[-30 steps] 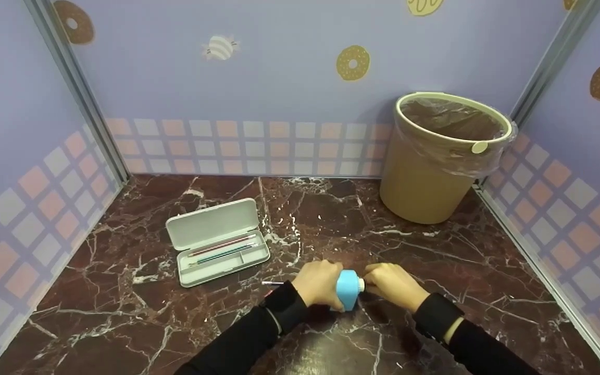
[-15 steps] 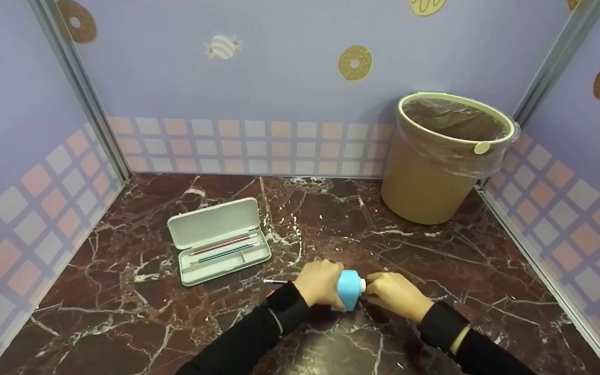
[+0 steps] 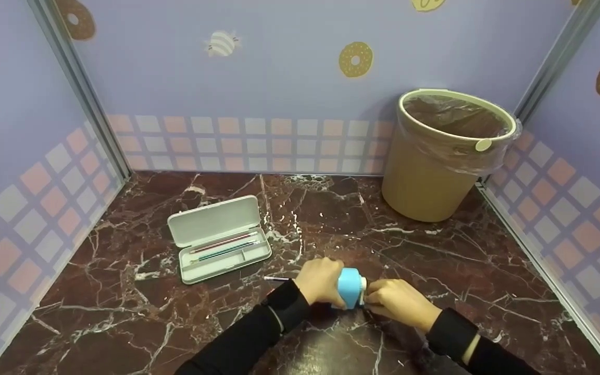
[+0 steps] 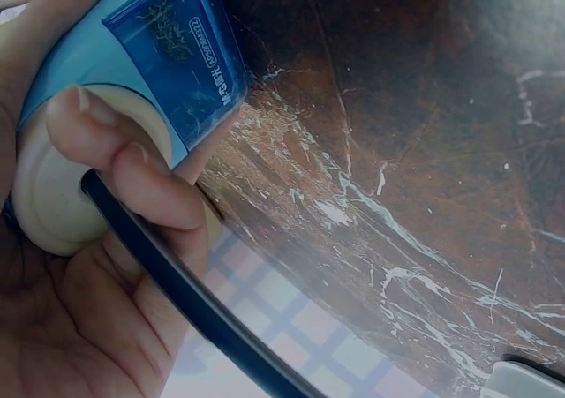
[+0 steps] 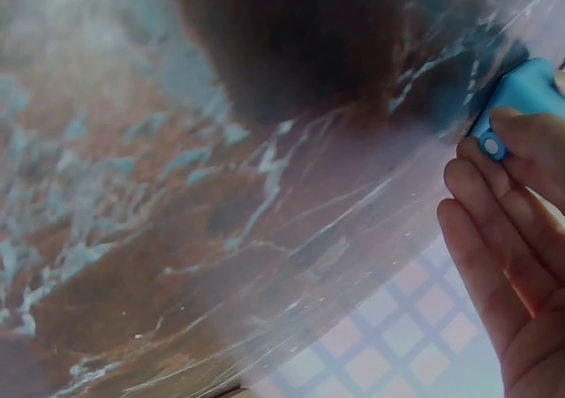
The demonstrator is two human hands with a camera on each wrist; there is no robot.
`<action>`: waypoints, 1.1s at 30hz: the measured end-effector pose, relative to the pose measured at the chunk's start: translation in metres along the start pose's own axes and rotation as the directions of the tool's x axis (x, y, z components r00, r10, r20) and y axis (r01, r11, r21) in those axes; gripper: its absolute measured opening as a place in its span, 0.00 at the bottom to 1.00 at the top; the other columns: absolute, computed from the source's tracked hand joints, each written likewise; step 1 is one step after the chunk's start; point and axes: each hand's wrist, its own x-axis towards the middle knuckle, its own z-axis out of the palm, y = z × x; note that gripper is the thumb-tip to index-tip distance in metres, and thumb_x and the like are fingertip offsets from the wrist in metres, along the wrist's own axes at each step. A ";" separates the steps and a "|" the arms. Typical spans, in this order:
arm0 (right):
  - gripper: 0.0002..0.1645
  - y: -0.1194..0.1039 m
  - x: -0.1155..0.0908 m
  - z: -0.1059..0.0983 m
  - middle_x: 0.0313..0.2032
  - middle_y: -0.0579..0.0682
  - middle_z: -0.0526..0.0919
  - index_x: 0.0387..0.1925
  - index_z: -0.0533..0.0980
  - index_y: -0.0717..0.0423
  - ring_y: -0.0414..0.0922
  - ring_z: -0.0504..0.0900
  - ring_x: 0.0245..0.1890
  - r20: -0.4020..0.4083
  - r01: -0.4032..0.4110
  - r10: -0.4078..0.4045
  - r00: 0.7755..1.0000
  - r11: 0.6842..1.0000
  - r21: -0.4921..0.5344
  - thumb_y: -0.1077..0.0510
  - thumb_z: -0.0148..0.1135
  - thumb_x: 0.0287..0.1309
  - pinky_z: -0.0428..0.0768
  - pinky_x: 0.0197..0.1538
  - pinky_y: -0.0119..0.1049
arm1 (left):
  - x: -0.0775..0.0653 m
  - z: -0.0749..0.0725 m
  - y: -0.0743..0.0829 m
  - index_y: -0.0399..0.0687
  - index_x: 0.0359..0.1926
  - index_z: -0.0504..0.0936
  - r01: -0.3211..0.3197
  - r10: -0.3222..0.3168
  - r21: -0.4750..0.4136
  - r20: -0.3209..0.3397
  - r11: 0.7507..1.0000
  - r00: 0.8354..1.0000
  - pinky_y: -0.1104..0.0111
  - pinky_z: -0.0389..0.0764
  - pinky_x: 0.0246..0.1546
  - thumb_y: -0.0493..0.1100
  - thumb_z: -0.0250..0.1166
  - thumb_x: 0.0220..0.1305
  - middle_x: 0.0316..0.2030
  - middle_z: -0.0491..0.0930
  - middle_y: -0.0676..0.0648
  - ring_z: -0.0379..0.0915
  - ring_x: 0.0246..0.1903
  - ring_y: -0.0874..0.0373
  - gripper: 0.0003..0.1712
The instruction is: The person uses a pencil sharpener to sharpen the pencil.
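In the head view my left hand (image 3: 321, 281) grips a light blue pencil sharpener (image 3: 349, 288), lying on its side with its crank end to the right. Its see-through blue drawer (image 4: 181, 54) holds some shavings, in the left wrist view. A dark pencil (image 4: 194, 301) sticks out of its round cream face, between my left fingers. My right hand (image 3: 401, 302) is at the sharpener's other end. In the right wrist view, thumb and forefinger pinch the small blue crank knob (image 5: 492, 146). Most of the crank arm is hidden.
An open white pencil case (image 3: 214, 223) lies to the left, with a red pencil (image 3: 222, 243) and a teal pencil (image 3: 227, 252) inside. A tan bin (image 3: 420, 182) with a plastic liner stands at the back right. Patterned walls enclose the marble tabletop (image 3: 123, 312).
My right hand has shifted slightly right and down, with the crank now showing lower at the sharpener's end. My left hand stays gripping the sharpener, and the view has tilted a little.
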 end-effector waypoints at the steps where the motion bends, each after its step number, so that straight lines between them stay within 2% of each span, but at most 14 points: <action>1: 0.06 -0.001 -0.001 -0.001 0.28 0.44 0.84 0.31 0.89 0.52 0.37 0.82 0.26 0.003 0.001 -0.001 1.000 1.000 0.006 0.60 0.79 0.47 0.80 0.31 0.29 | 0.000 0.000 0.000 0.48 0.40 0.83 0.001 -0.001 -0.001 0.000 1.000 1.000 0.64 0.84 0.31 0.62 0.84 0.33 0.35 0.88 0.50 0.85 0.33 0.55 0.36; 6: 0.07 -0.008 -0.005 -0.012 0.28 0.43 0.83 0.31 0.89 0.52 0.35 0.81 0.26 -0.008 0.031 -0.031 0.999 0.999 0.022 0.60 0.79 0.47 0.78 0.31 0.26 | 0.001 -0.001 -0.001 0.48 0.40 0.83 0.002 -0.002 -0.014 0.005 1.000 1.000 0.64 0.84 0.31 0.62 0.84 0.33 0.35 0.88 0.50 0.85 0.33 0.55 0.35; 12: 0.08 -0.011 -0.004 -0.030 0.28 0.41 0.84 0.33 0.89 0.50 0.33 0.80 0.26 -0.125 0.102 -0.099 0.987 0.995 0.018 0.59 0.79 0.48 0.76 0.30 0.22 | 0.002 0.000 -0.001 0.48 0.40 0.83 0.008 -0.008 -0.015 0.010 1.000 1.000 0.64 0.84 0.32 0.61 0.85 0.32 0.35 0.88 0.50 0.85 0.33 0.54 0.35; 15: 0.09 -0.011 -0.002 -0.038 0.29 0.41 0.84 0.34 0.90 0.51 0.34 0.81 0.27 -0.158 0.118 -0.116 0.981 0.993 0.004 0.60 0.80 0.46 0.77 0.31 0.22 | 0.002 -0.001 0.000 0.48 0.42 0.83 0.011 -0.011 -0.013 0.026 1.000 1.000 0.64 0.85 0.33 0.61 0.85 0.32 0.36 0.88 0.49 0.86 0.34 0.53 0.36; 19: 0.12 -0.009 -0.001 -0.044 0.28 0.41 0.85 0.34 0.90 0.51 0.34 0.80 0.26 -0.172 0.130 -0.132 0.976 0.991 -0.025 0.61 0.80 0.44 0.77 0.31 0.23 | 0.002 -0.002 0.002 0.48 0.44 0.84 0.010 -0.010 -0.006 0.045 1.000 0.999 0.64 0.85 0.35 0.62 0.85 0.32 0.37 0.89 0.49 0.86 0.36 0.53 0.38; 33: 0.14 -0.002 0.005 -0.054 0.31 0.43 0.87 0.35 0.89 0.53 0.36 0.84 0.29 -0.201 0.124 -0.136 0.970 0.990 -0.072 0.60 0.82 0.42 0.81 0.32 0.26 | 0.002 -0.006 0.001 0.48 0.45 0.84 -0.033 0.033 0.009 0.031 0.999 0.999 0.62 0.86 0.36 0.62 0.85 0.33 0.38 0.89 0.49 0.87 0.36 0.52 0.38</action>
